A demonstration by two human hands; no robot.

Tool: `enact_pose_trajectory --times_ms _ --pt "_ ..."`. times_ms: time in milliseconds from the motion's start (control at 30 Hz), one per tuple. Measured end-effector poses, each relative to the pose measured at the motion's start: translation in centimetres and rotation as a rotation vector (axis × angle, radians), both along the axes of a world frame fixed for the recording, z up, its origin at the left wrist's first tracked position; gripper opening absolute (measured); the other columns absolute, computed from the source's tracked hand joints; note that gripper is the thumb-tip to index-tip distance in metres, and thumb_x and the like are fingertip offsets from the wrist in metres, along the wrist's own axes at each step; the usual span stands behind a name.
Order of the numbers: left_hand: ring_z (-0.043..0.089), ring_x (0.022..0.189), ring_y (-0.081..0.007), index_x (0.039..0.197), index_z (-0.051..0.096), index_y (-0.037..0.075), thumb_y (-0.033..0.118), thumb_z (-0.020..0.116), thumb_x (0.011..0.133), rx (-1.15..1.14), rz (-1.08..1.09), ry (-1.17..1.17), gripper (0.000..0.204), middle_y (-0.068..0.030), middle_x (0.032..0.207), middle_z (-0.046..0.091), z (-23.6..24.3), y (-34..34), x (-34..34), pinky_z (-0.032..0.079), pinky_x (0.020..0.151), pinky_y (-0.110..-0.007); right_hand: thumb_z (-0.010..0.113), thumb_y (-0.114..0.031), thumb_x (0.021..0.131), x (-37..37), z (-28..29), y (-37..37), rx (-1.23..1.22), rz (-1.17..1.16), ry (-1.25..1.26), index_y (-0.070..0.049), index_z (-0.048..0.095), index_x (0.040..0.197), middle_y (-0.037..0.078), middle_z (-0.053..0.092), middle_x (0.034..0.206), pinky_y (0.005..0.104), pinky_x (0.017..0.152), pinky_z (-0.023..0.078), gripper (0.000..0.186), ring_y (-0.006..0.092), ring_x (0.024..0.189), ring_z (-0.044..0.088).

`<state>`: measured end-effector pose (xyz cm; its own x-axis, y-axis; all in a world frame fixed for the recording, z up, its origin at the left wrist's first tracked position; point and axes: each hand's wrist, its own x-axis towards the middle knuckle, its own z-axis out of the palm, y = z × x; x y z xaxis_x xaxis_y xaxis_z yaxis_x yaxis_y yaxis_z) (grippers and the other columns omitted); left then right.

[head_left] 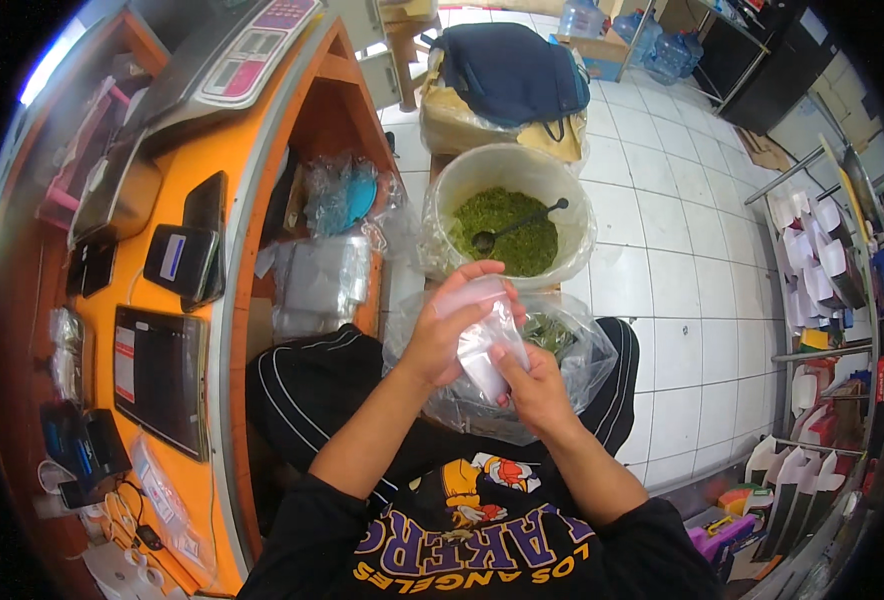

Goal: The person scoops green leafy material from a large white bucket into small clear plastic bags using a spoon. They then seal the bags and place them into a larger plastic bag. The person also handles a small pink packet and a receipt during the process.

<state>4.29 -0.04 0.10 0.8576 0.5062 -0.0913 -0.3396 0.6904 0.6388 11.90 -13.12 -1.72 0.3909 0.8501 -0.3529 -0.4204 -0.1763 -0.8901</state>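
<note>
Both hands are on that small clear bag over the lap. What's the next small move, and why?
Probably spread the mouth of the small clear bag open. The left hand and right hand both pinch it, it looks flat and empty, and the scoop lies untouched in the bucket of green flakes just ahead, so nothing can go in yet.

Dark blue bag on a stool, weighing scale on the orange counter, water jugs beyond.
</note>
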Motion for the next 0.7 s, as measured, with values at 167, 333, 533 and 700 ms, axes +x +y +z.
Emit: enact_pose_trajectory --times_ms 167,333,533,700 --pt "0.061 0.102 -0.0247 0.132 0.04 0.002 0.003 0.055 0.089 0.095 0.004 0.129 0.045 -0.0171 0.112 0.061 -0.1 0.0 -0.5 0.051 0.088 -0.037 0.061 -0.02 0.092 0.5 -2.0 0.0 0.143 -0.001 -0.437 -0.001 0.058 0.111 0.005 0.06 0.082 0.0213 0.064 0.046 0.028 0.0076 0.07 0.055" --pt "0.06 0.102 -0.0192 0.13 0.045 0.004 0.003 0.056 0.09 0.084 -0.048 0.115 0.041 -0.0134 0.111 0.062 -1.0 -0.5 -0.8 0.049 0.089 -0.032 0.07 -0.008 0.082 1.7 0.7 2.1 0.138 -0.214 -0.524 -0.001 0.056 0.117 0.012 0.061 0.095 0.027 0.077 0.048 0.038 0.017 0.087 0.057" --pt "0.057 0.1 -0.0114 0.124 0.052 0.007 0.013 0.059 0.093 -0.09 0.122 0.058 0.033 -0.0047 0.11 0.058 -3.8 -3.9 0.8 0.047 0.088 -0.027 0.06 -0.004 0.089 1.4 -0.6 1.9 0.213 -0.398 -1.013 0.002 0.061 0.096 0.01 0.06 0.095 0.0273 0.074 0.048 0.01 0.0181 0.085 0.057" --pt "0.06 0.088 -0.0149 0.118 0.054 0.01 0.025 0.056 0.095 -0.256 0.094 -0.048 0.027 -0.0033 0.094 0.059 -3.9 -2.9 1.1 0.051 0.078 -0.029 0.049 -0.019 0.098 0.4 0.5 3.1 0.098 -0.735 -0.653 -0.001 0.052 0.101 0.008 0.055 0.092 0.0289 0.073 0.046 0.018 0.0181 0.081 0.053"
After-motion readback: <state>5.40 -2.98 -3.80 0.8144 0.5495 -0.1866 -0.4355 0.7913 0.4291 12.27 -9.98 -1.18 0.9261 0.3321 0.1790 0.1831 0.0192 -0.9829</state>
